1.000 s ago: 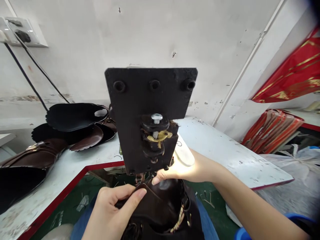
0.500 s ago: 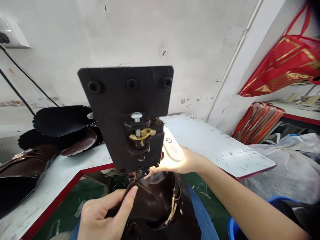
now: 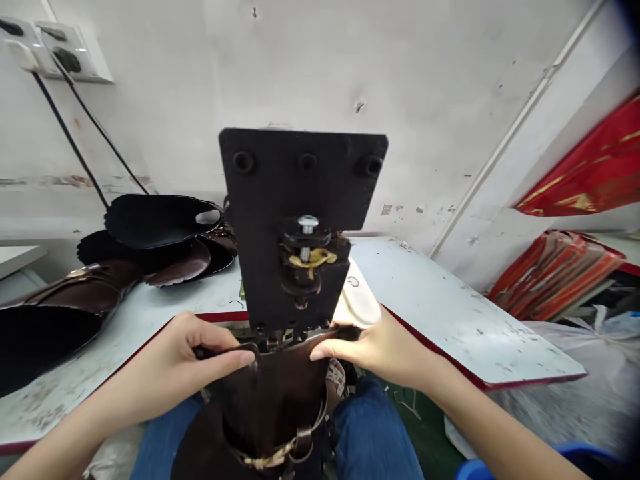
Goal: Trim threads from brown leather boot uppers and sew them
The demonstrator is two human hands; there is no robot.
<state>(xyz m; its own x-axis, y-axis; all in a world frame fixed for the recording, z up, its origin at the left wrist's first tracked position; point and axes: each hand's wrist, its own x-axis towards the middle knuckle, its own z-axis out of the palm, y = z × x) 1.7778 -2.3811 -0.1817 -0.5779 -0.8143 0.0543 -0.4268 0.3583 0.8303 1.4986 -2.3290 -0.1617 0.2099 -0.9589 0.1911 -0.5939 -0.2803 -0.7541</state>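
Note:
A dark brown leather piece point(image 3: 280, 393) with a strap, a ring and gold-coloured trim hangs below the black machine head point(image 3: 300, 193). Its upper edge lies at the machine's foot. My left hand point(image 3: 200, 360) pinches that edge left of the foot, thumb on the near side. On the right, my right hand point(image 3: 370, 347) grips the same edge, its thumb on the leather and its fingers hidden behind. A white lamp point(image 3: 361, 297) is fixed at the machine's right side, just above my right hand.
Dark leather pieces point(image 3: 160, 227) are heaped on the left of the white table point(image 3: 425, 300), which has a red edge. Power cables hang from a wall socket point(image 3: 70, 53). Further right are a red bag point(image 3: 590, 167), stacked orange sheets point(image 3: 555, 273), plastic wrapping and a blue bin point(image 3: 575, 460).
The leather has turned, its gold trim now lower and its top edge more level. My left hand has moved left and up; my right thumb now shows on the leather. The view has shifted left.

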